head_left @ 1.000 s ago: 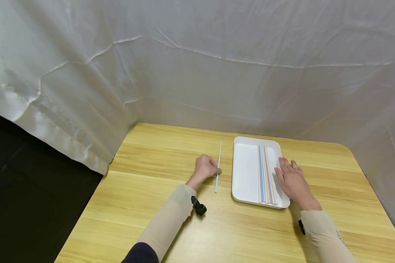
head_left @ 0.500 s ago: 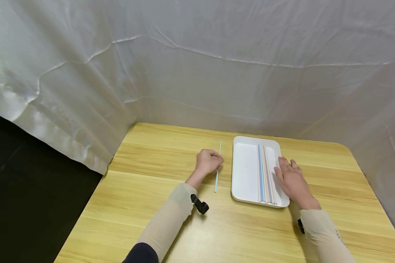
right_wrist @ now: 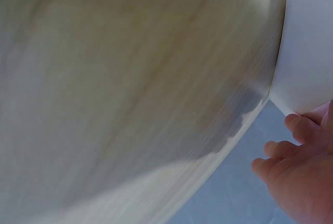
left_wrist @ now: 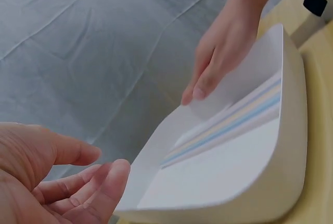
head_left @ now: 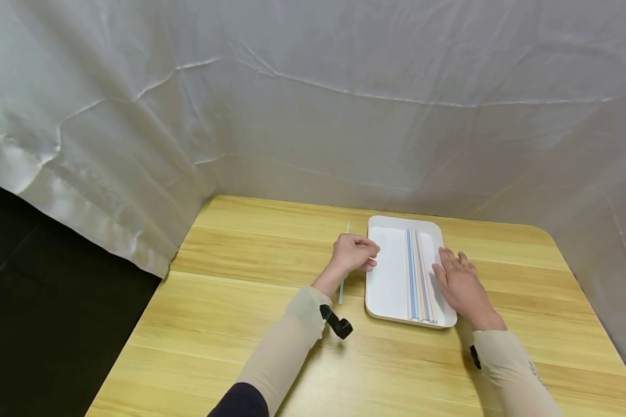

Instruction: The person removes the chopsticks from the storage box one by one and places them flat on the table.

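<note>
My left hand [head_left: 350, 253] is over the left rim of a white tray [head_left: 387, 292], its thumb and forefinger apart with nothing between them in the left wrist view. A light blue straw [head_left: 341, 293] lies on the table left of the tray, its middle covered by that hand. Several pastel straws [head_left: 416, 278] in blue, orange, purple and white lie side by side lengthwise in the tray's right half. At the tray's right side rests my right hand [head_left: 465, 286], fingers mostly straight against the rim. The left wrist view shows the right hand's fingertips [left_wrist: 199, 94] right at the tray wall.
The tray stands on a light wooden table [head_left: 240, 255] with rounded corners. A pale cloth curtain [head_left: 313, 133] hangs close behind the table's back edge and along both sides. A dark area [head_left: 47, 301] lies beyond the left edge.
My left hand has let go of the light blue straw and moved right to the tray's left rim. The straw stays on the table. The right hand has kept its place.
</note>
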Motion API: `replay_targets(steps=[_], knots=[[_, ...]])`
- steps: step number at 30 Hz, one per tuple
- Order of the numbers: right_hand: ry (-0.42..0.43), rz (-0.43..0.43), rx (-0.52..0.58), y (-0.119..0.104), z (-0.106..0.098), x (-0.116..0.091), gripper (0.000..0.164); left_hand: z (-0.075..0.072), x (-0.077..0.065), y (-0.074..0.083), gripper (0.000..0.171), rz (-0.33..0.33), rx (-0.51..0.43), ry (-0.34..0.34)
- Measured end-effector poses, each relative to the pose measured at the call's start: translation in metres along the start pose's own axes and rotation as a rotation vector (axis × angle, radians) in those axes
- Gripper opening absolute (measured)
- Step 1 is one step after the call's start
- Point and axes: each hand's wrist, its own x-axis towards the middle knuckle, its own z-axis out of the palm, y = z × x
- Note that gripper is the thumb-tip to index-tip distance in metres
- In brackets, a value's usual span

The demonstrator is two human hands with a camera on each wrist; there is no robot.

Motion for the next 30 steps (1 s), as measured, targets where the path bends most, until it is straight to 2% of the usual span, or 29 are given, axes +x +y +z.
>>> replay_targets(steps=[6,16,30], knots=[[-0.010,0.011,-0.004,0.000,-0.001,0.002,0.069,0.021,-0.001,0.003,0.006,-0.020,0.015,-0.018],[-0.018,0.024,0.001,0.000,-0.002,0.004,0.069,0.051,-0.002,-0.002,0.006,-0.063,0.139,-0.064],[0.025,-0.005,-0.011,0.003,-0.001,0.003,0.066,0.068,0.000,-0.016,0.018,-0.090,0.270,-0.052]])
